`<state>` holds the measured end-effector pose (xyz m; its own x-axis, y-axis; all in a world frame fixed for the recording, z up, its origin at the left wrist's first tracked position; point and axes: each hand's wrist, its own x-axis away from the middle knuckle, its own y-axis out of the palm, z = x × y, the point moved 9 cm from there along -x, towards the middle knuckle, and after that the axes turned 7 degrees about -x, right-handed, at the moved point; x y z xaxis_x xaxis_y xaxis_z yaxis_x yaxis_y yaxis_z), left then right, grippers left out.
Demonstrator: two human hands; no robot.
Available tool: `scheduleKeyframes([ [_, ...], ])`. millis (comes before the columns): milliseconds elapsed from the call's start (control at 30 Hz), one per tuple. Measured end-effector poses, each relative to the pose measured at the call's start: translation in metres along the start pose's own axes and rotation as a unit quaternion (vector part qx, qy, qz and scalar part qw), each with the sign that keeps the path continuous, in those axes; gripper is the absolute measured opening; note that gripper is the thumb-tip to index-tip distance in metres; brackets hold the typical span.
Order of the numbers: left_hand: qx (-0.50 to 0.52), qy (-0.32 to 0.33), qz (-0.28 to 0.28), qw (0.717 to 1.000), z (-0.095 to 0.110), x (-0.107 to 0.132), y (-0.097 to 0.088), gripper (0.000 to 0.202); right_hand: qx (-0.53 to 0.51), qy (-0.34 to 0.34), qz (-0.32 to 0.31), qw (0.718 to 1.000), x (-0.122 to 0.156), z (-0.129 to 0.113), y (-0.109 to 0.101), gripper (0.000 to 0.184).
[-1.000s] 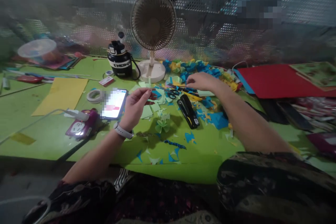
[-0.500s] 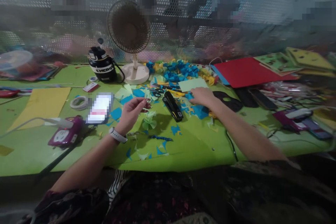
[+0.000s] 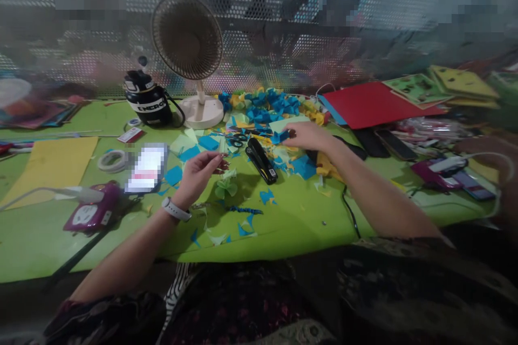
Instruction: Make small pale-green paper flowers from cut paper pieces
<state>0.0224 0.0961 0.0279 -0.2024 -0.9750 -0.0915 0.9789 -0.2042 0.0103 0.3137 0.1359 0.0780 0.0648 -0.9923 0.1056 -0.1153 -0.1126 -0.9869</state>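
Observation:
My left hand (image 3: 201,172), with a pale band on its wrist, is pinched above the table. Whether anything thin sits between its fingertips is too small to tell. Just below them is a light green paper flower (image 3: 225,186). My right hand (image 3: 304,135) reaches over the paper scraps, its fingertips closed on a folded blue paper piece (image 3: 278,137). Between both hands lies a black stapler (image 3: 261,161), with dark-handled scissors (image 3: 236,140) behind it. A twisted dark blue strip (image 3: 245,209) and small cut scraps (image 3: 245,228) lie nearer to me.
Blue and yellow paper flowers (image 3: 267,103) are heaped at the back beside a fan (image 3: 202,113) and a black flask (image 3: 148,103). A lit phone (image 3: 146,168) and tape roll (image 3: 112,161) lie left. Red sheets (image 3: 376,105) lie right; another person's blurred arm (image 3: 508,175) shows at the edge.
My right hand has drawn slightly left and up with the blue paper piece now showing at its fingertips. My left hand stays pinched in place. A person's arm has appeared at the right edge.

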Motion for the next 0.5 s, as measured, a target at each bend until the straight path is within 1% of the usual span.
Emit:
scheduleKeyframes([
  [100,0.002,-0.001,0.002,1.0,0.0,-0.001,-0.001,0.04,-0.031,0.017,0.046,0.998,0.011,0.013,-0.024,0.051],
  [167,0.001,0.002,0.002,1.0,0.001,-0.001,-0.001,0.039,-0.063,0.023,0.074,0.995,0.022,0.013,-0.028,0.053],
  [200,0.001,0.004,0.002,1.0,0.002,-0.001,-0.001,0.039,-0.085,0.022,0.085,0.993,0.029,0.009,-0.026,0.052],
  [267,0.004,0.008,0.003,1.0,0.002,-0.001,-0.001,0.038,-0.118,0.027,0.109,0.987,0.04,-0.006,-0.013,0.047],
  [300,0.005,0.008,0.004,1.0,0.002,-0.001,-0.001,0.038,-0.137,0.026,0.093,0.986,0.044,-0.017,0.0,0.048],
  [367,0.009,0.01,0.008,1.0,0.003,-0.002,-0.002,0.039,-0.133,0.028,0.027,0.99,0.047,-0.041,0.033,0.055],
  [433,0.015,0.014,0.019,1.0,0.005,-0.004,-0.006,0.04,-0.094,0.022,0.005,0.995,0.047,-0.06,0.052,0.046],
  [500,0.026,0.019,0.041,0.999,0.008,-0.007,-0.013,0.04,-0.071,0.031,0.008,0.997,0.048,-0.066,0.059,0.035],
])
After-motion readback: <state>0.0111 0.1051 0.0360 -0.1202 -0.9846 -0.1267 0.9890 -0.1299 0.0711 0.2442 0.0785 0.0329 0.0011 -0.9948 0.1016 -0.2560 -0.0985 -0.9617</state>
